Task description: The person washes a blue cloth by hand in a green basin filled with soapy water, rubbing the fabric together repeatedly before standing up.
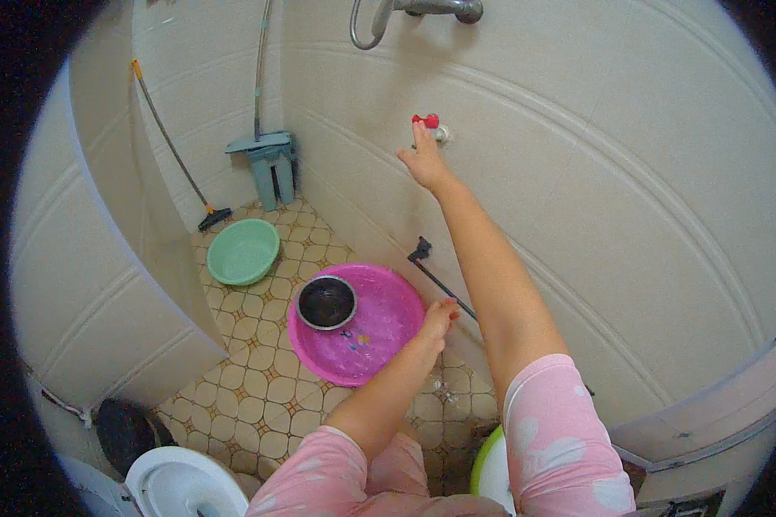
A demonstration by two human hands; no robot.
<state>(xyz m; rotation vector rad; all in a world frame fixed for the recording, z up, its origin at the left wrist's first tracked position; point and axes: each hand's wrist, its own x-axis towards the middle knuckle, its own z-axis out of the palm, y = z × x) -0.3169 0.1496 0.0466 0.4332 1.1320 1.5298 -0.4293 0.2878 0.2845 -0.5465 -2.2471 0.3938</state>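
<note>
My right hand (425, 157) reaches up to a wall tap with a red handle (432, 121), its fingertips at the handle; whether they press on it cannot be told. Low down, my left hand (441, 320) is beside the right rim of a round pink basin (388, 310) on the floor, fingers partly hidden; a grip on the rim cannot be made out. Inside the basin, towards its left side, sits a round metal pot (327, 302) with a dark interior. The pink basin's bottom looks wet and bears small coloured figures.
A green basin (243, 252) lies on the tiled floor, near a floor squeegee (215, 218) and a blue-grey mop bucket (271, 168) in the corner. A dark rod (443, 285) leans low by the wall. Above is a shower mixer (436, 6); a toilet (184, 481) stands bottom left.
</note>
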